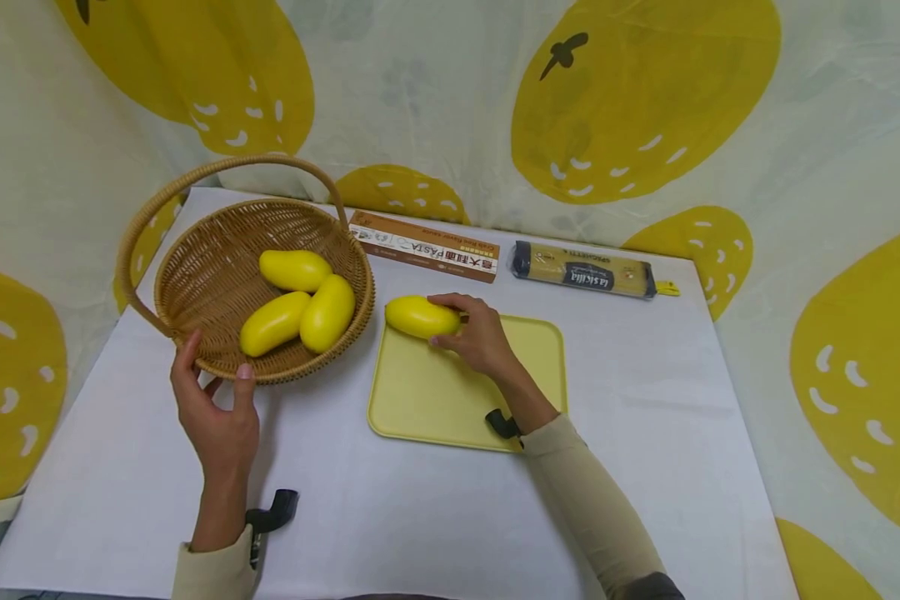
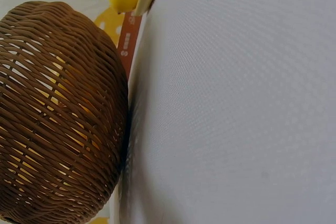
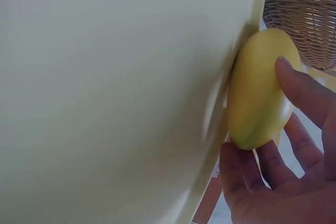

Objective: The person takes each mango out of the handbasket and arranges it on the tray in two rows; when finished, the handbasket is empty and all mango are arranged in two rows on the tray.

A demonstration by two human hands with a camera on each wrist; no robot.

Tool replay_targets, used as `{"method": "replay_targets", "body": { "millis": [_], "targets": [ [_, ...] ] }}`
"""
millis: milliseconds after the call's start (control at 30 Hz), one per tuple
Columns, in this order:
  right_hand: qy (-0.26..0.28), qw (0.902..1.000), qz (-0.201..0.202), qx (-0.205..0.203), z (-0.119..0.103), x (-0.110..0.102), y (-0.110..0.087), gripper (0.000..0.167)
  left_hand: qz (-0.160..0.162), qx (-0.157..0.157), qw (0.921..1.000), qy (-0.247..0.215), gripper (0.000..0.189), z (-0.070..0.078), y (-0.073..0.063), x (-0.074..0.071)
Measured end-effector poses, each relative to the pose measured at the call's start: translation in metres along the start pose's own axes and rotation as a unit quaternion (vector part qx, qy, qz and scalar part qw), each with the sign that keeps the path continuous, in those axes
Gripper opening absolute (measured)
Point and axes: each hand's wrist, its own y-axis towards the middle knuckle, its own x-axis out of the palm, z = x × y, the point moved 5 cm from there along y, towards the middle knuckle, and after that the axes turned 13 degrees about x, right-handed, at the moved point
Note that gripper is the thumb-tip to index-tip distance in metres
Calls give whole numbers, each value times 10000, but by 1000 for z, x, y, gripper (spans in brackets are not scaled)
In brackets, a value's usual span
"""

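A yellow mango lies at the far left corner of the pale yellow tray. My right hand holds it between thumb and fingers; the right wrist view shows the thumb on one side and curled fingers on the other. To the left is a wicker basket with a tall handle and three more mangoes inside. My left hand grips its near rim, the thumb over the edge and other fingers partly hidden by the basket. Only the basket's woven outside fills the left wrist view's left side.
Behind the tray lies a brown pasta box, close to the basket's right side. A spaghetti packet sits to its right. The white table backs onto a fruit-printed curtain.
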Motion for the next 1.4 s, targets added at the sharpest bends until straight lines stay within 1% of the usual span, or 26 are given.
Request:
{"method": "replay_targets", "body": {
  "millis": [233,333,400,500,633,833,967,1100,1233,1400],
  "targets": [
    [-465,9986,265,14,-5,-3,-6,68,-78,15,10000,-59,71,-2,-1,-1],
    [-631,9969,452,-93,-12,-7,-11,70,-79,20,9999,-62,71,-2,0,-2],
    [-668,9959,559,-253,-20,-10,-14,69,-76,7,10000,-56,71,-3,0,-2],
    [-576,9943,667,-600,-37,-15,-19,67,-70,-5,10000,-50,71,-3,0,-2],
    [-405,9918,701,-988,-63,-20,-24,67,-24,-24,10000,-66,69,-3,0,-1],
    [-202,9865,457,-1557,-100,-14,-24,67,-35,-26,10000,-79,70,-1,-1,-1],
    [-186,9840,200,-1759,-119,-4,-19,65,-43,-40,10000,-50,69,0,-2,0],
    [-270,9814,2,-1902,-135,9,-11,64,-10,-50,10000,-4,68,0,-3,1],
    [-345,9797,-225,-1961,-148,23,-3,64,-34,-66,10000,39,69,1,-4,2],
    [-592,9771,-691,-1924,-161,41,7,64,-126,-31,9998,119,70,0,-4,0]
  ]
}}
